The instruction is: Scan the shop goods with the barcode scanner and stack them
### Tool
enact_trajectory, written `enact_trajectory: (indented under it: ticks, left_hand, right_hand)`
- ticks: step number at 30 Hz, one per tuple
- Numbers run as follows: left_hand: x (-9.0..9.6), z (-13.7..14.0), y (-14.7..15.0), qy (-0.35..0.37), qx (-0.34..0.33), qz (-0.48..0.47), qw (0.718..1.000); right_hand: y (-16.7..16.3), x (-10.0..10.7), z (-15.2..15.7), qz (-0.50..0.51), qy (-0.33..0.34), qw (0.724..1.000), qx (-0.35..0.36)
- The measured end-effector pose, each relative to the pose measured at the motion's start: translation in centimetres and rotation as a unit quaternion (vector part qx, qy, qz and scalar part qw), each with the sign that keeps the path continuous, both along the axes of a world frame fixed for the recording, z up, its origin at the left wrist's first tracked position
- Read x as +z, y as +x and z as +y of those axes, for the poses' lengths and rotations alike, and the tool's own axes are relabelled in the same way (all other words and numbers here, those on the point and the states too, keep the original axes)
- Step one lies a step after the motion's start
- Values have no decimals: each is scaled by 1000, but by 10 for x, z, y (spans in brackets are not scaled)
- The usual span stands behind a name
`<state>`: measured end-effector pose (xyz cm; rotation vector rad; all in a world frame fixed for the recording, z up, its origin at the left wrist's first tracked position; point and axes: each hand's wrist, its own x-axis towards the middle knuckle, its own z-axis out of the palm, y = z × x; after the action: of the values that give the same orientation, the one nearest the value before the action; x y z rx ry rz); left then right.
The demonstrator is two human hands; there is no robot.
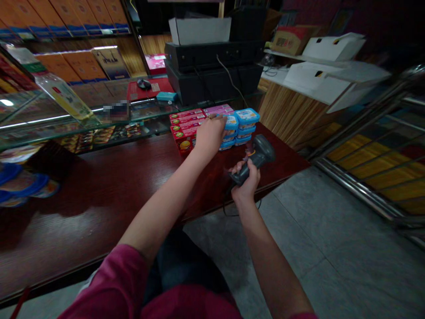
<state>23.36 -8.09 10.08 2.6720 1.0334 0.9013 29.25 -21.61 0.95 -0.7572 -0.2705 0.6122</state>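
My right hand (246, 180) is wrapped round the handle of a dark grey barcode scanner (264, 149), its head raised above the table's right end. Over the stacked goods, my left hand (211, 135) reaches with curled fingers to the near-left stack of blue plastic tubs (231, 121), closed at the upper tub's side; the palm side is hidden. A second stack of blue tubs (247, 116) stands just right of it. Left of that hand lie piled red boxes (184, 128), partly covered by my wrist, with pink boxes (217, 109) behind.
The dark red wooden table (133, 177) runs leftward, with blue-lidded tubs (26, 184) at its left end. Behind it stands a glass counter (156, 119) bearing a clear bottle (63, 91) and black equipment (212, 75). At right is a metal rack (361, 177).
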Motion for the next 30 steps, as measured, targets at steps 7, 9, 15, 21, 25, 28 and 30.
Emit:
enact_trajectory:
  ticks: [7,9,15,21,25,28,30]
  left_hand:
    - [-7,-3,1,50,24,15,998]
    - [-13,-2,6,53,27,3,998]
    - [-25,3,14,69,12,-30,997]
    - [-32,0,4,95,2,-11,995]
    - [-56,-2,-56,150,-9,3,989]
    - [-77,-7,-133,162,6,21,987]
    - [-86,-10,-187,158,63,6,985]
  right_hand:
    - [-2,2,1,20,-1,1000,-3]
    - [-1,2,1,17,-5,1000,0]
    - [0,0,2,6,-20,1000,0]
    - [0,4,-3,-26,-24,999,12]
    - [-11,9,-8,-75,-19,994,80]
    - [-36,13,-6,-100,-19,985,141]
    - [-60,15,-1,-119,-24,974,190]
